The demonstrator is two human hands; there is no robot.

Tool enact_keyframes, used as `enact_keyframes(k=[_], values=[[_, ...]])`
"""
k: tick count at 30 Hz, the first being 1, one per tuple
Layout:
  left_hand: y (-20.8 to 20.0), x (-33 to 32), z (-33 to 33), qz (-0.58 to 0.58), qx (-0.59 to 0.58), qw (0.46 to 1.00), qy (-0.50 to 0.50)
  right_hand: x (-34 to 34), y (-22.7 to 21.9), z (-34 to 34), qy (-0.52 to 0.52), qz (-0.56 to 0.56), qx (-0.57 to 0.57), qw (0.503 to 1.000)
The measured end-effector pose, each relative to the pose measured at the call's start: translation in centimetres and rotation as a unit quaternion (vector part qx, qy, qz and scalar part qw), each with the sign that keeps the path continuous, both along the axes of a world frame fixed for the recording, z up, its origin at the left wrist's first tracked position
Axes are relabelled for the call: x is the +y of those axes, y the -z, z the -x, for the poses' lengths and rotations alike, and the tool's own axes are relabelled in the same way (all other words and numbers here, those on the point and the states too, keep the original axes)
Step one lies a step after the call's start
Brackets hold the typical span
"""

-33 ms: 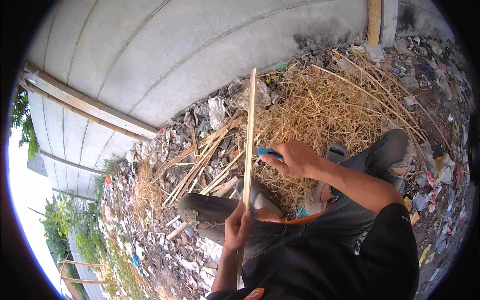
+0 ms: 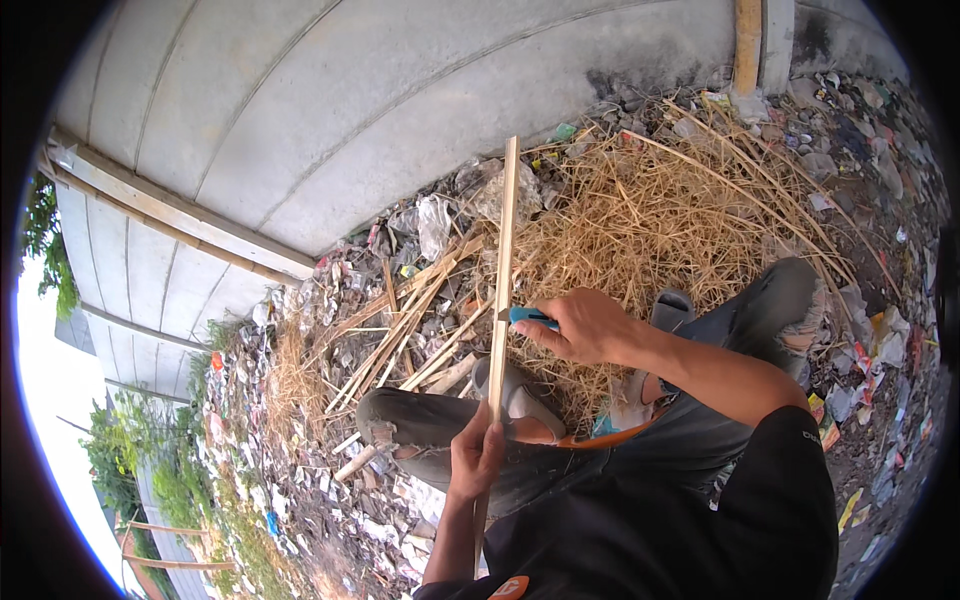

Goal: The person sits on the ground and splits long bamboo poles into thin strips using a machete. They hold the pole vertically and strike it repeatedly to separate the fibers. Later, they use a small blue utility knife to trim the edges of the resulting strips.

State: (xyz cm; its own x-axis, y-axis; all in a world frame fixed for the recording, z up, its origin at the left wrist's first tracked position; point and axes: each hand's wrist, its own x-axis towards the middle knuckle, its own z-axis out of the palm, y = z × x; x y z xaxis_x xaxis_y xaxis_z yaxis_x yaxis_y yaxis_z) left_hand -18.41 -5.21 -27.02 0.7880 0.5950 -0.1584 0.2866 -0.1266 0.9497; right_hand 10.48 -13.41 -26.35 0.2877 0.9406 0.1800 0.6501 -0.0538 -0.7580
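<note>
A long, pale strip of split bamboo (image 2: 508, 225) stands lengthwise before me, its far end pointing toward the wall. My left hand (image 2: 475, 458) is closed around its lower part, beside my left knee. In my closed right hand (image 2: 586, 327) is a teal-handled utility knife (image 2: 534, 317). Its short blade meets the right edge of the strip around mid-length; how deep it sits I cannot tell. The strip's near end runs down past my left wrist against my shirt.
Loose bamboo strips (image 2: 405, 325) lie on the littered ground at left. Beyond my legs spreads a heap of straw-coloured shavings (image 2: 640, 215), with long thin slats (image 2: 745, 185) along its right. A grey panel wall (image 2: 400, 110) stands behind, with a bamboo post (image 2: 748, 48).
My right hand has come slightly nearer to me, turning the knife so its blade now meets the strip. The strip's far end has shifted a touch to the right. My left hand stays put.
</note>
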Motion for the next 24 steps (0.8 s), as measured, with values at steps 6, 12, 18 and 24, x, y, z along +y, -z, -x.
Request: enact_keyframes(k=[6,12,18,24], values=[[1.4,-0.3,2.0,0.014,0.034,0.999,0.006,1.1,1.8,-3.6,0.115,0.053,-0.009,0.992],[-1.1,-1.2,2.3,-0.039,0.030,0.999,-0.010,-0.2,1.8,-4.4,0.116,0.035,-0.026,0.992],[0.8,-0.1,2.2,-0.108,0.036,0.993,-0.022,-0.7,0.7,-0.5,0.022,-0.004,0.003,1.000],[1.0,-0.1,1.8,-0.162,0.090,0.982,-0.032,-0.9,-0.1,0.8,-0.010,0.051,-0.033,0.998]])
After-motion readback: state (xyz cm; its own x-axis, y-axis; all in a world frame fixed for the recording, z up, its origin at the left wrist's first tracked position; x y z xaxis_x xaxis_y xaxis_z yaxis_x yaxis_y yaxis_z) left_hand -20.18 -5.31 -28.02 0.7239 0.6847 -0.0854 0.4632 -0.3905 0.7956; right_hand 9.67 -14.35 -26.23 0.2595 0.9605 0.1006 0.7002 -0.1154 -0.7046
